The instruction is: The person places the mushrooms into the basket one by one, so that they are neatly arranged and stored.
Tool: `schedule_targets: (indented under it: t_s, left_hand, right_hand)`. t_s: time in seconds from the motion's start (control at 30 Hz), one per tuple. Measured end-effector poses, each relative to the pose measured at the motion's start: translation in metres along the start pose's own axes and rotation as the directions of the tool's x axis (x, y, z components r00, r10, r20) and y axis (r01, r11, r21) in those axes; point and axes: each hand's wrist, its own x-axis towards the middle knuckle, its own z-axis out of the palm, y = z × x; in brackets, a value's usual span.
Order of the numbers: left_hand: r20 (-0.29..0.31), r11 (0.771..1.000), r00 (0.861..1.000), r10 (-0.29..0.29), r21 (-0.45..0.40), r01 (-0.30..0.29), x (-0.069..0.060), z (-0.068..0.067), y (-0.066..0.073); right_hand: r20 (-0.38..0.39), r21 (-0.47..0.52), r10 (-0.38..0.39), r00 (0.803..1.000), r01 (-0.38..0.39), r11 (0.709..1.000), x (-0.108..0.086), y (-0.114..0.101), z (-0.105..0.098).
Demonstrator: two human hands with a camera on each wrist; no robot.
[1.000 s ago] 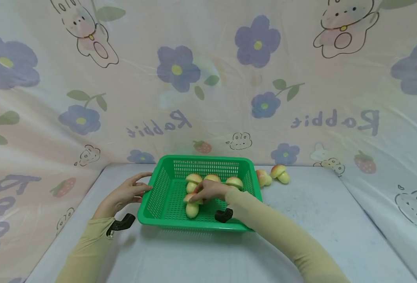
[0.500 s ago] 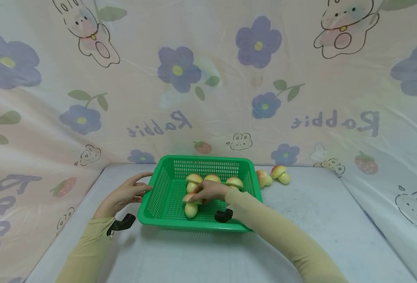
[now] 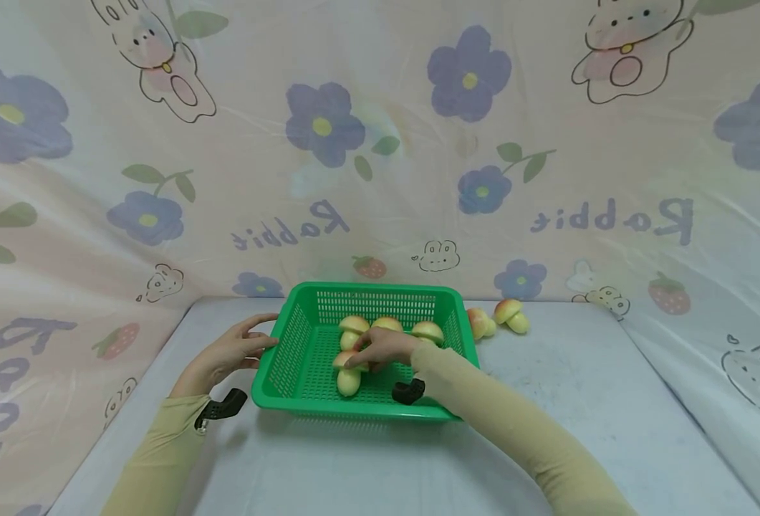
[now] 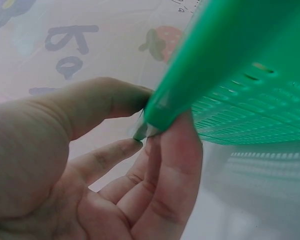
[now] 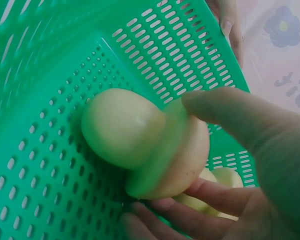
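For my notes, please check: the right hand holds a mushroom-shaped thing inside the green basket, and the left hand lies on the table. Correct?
Not quite: the left hand grips the basket rim, as the left wrist view shows. The rest stands.

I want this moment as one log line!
left hand: holds green plastic basket by rim; right hand: grips toy mushroom inside; other toy mushrooms: inside and on table

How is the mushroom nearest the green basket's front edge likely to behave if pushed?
The mushroom would probably roll in a curve, given its rounded stem and wider cap. Its smooth surface may slip slightly. It could be fairly firm: no clear dent shows where the right hand pinches it.
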Motion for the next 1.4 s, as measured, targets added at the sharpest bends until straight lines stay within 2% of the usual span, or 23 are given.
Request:
schedule_targets:
  t_s: [0.4, 0.57, 0.67, 0.83, 1.0, 1.13, 1.23, 1.4]
  left_hand:
    - [-0.019, 1.000, 1.000, 0.000, 0.018, 0.001, 0.001, 0.000, -0.002]
    - [-0.024, 1.000, 1.000, -0.008, 0.023, 0.009, 0.001, 0.000, -0.002]
    - [-0.017, 1.000, 1.000, -0.006, 0.021, 0.006, 0.001, 0.000, -0.002]
    - [-0.022, 1.000, 1.000, -0.006, 0.024, 0.007, 0.001, -0.001, -0.002]
    - [-0.030, 0.999, 1.000, -0.007, 0.033, 0.008, 0.002, -0.002, -0.003]
    - [-0.031, 1.000, 1.000, -0.003, 0.031, 0.004, 0.001, -0.002, -0.003]
    - [-0.024, 1.000, 1.000, -0.003, 0.031, 0.004, 0.001, -0.002, -0.003]
    - [-0.024, 1.000, 1.000, -0.005, 0.030, 0.006, 0.001, -0.001, -0.002]
  right_hand:
    - [0.010, 0.031, -0.016, 1.000, 0.015, 0.999, 0.000, 0.001, -0.007]
    - [0.007, 0.131, -0.018, 1.000, 0.017, 0.991, -0.008, -0.004, -0.019]
    - [0.013, 0.212, -0.021, 1.000, 0.017, 0.977, -0.012, -0.005, -0.028]
    - [0.006, 0.282, -0.052, 0.999, 0.048, 0.958, -0.019, -0.009, -0.042]
    - [0.004, 0.356, -0.115, 0.993, 0.106, 0.928, -0.035, -0.015, -0.054]
    - [-0.005, 0.352, -0.178, 0.984, 0.168, 0.921, -0.051, -0.016, -0.066]
    - [-0.023, 0.324, -0.209, 0.978, 0.205, 0.924, -0.063, -0.014, -0.077]
    - [-0.059, 0.325, -0.253, 0.966, 0.258, 0.910, -0.084, -0.005, -0.097]
